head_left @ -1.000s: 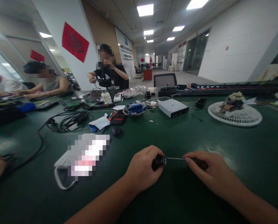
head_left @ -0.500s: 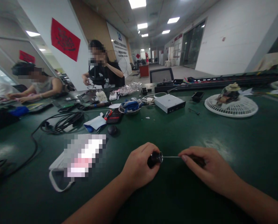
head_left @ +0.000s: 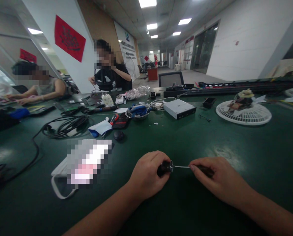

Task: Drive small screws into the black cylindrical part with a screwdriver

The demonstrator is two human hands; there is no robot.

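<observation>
My left hand (head_left: 150, 178) is closed around a short black cylinder (head_left: 164, 167) with a shiny ring at its open end, which faces right. Most of the cylinder's body is hidden by the fingers. In my right hand (head_left: 219, 178) is a thin screwdriver (head_left: 182, 167), gripped by its dark handle with thumb and forefinger forward along the shaft. The metal shaft points left, level with the cylinder's opening. Its tip shows just outside the ring, very close to it.
On the green table (head_left: 185, 141) a pixelated phone-like object (head_left: 89, 164) lies left of my hands. Beyond are a black mouse (head_left: 118, 135), a bowl of blue items (head_left: 137, 111), a disc drive (head_left: 179, 108) and a white fan grille (head_left: 243, 113). Coiled black cables (head_left: 65, 127) lie left. Co-workers sit across.
The screwdriver's tip has come slightly away from the cylinder's ring, and its shaft tilts a little more. My left hand has shifted slightly to the right. The view has shifted a little.
</observation>
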